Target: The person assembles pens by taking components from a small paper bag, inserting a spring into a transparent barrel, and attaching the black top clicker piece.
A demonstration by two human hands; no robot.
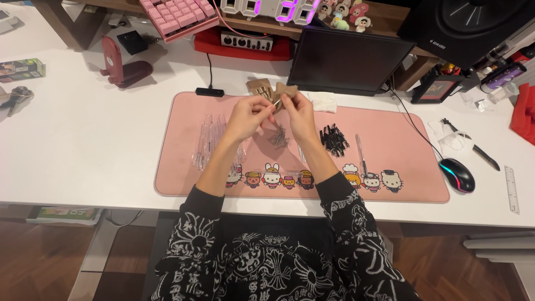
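Metal, thin and light, the small pen part (277, 102) sits pinched between left hand (249, 115) and right hand (297, 113) above the pink mat (390, 120)'s far edge; probably slippery, best gripped at its ends.

A dark blank screen (350, 60) stands behind the mat (green box (21, 69) far left).

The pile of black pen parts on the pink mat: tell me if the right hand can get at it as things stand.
Probably yes. The black pen parts lie in the open on the pink mat, just beside the right hand, with nothing between. That hand, though, is pinching a small part together with the left hand.
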